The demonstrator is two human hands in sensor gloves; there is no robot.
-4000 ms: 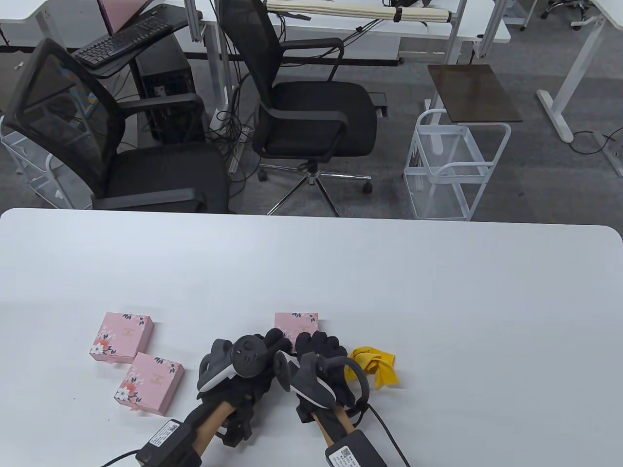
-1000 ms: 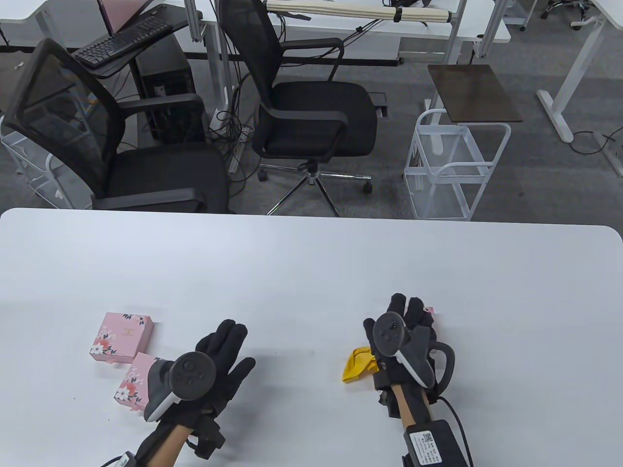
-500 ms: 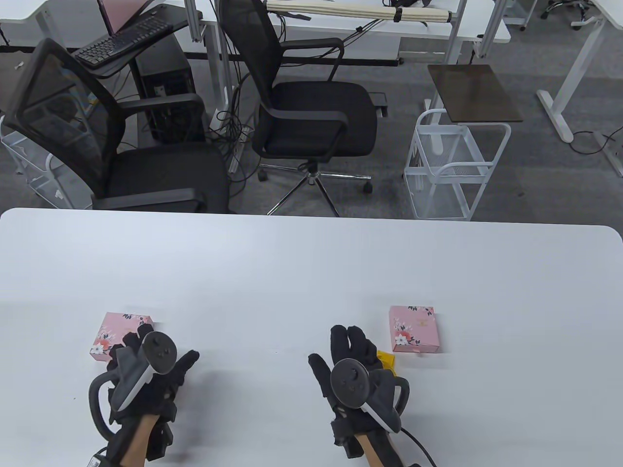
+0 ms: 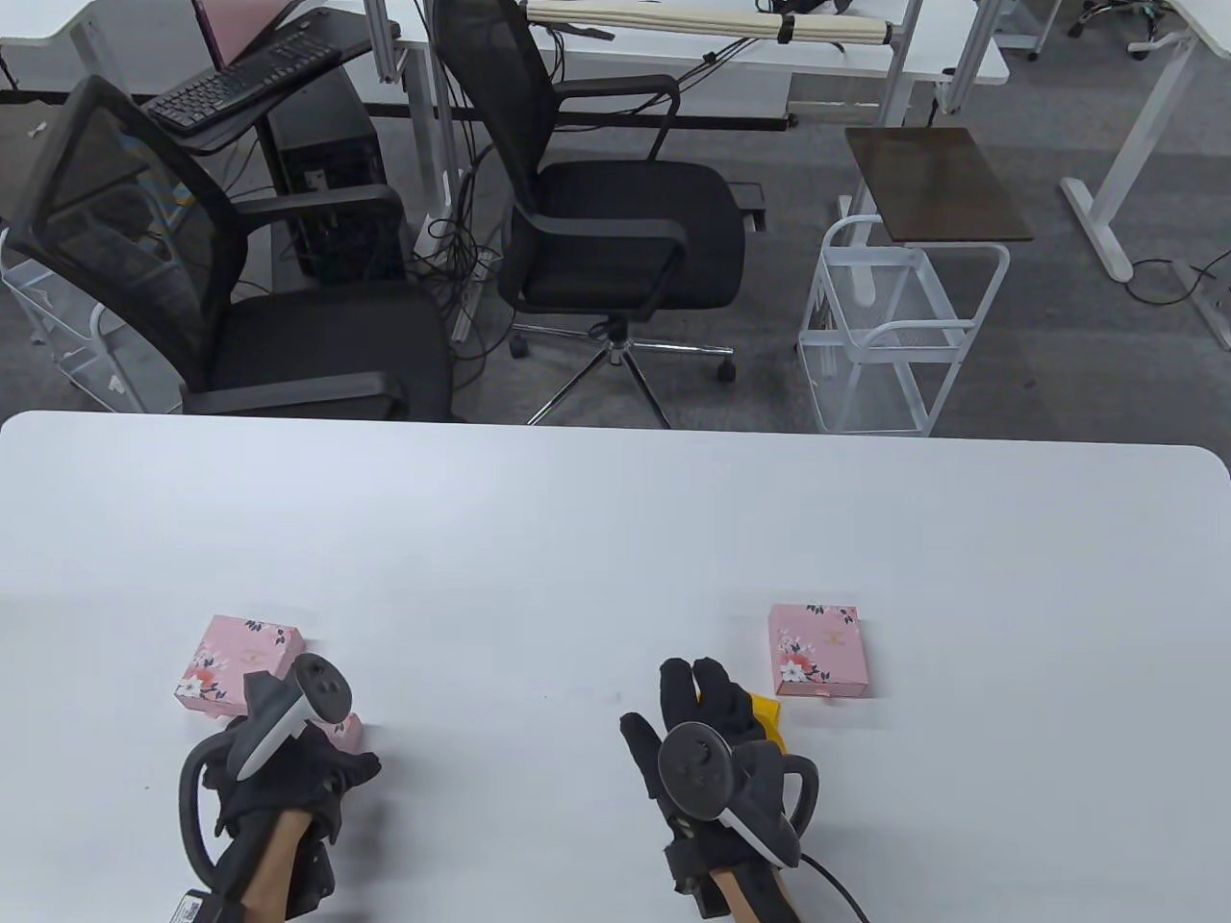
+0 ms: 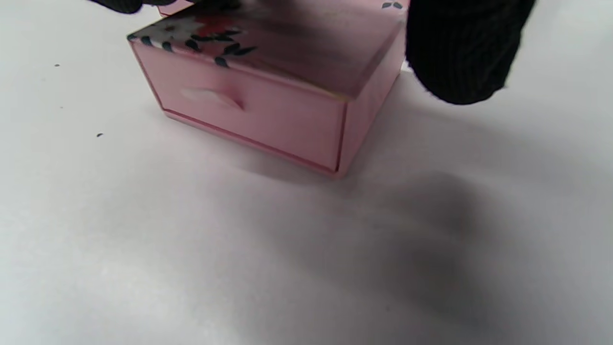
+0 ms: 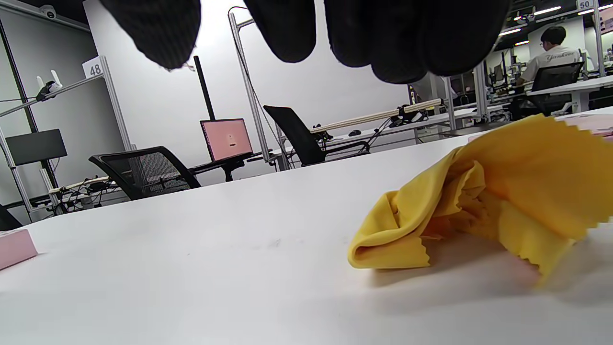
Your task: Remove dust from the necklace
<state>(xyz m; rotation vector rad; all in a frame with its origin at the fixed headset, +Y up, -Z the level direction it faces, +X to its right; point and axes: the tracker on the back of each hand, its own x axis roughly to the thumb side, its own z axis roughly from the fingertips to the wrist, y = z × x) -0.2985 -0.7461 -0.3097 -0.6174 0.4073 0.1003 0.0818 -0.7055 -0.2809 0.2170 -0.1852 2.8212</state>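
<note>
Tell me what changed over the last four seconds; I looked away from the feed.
The right hand carried one pink box to the right side, released it, and came back over the yellow cloth. The left hand swung left onto the nearer left box, its fingers now curled over it. The far-left box and the table stayed as they were.
</note>
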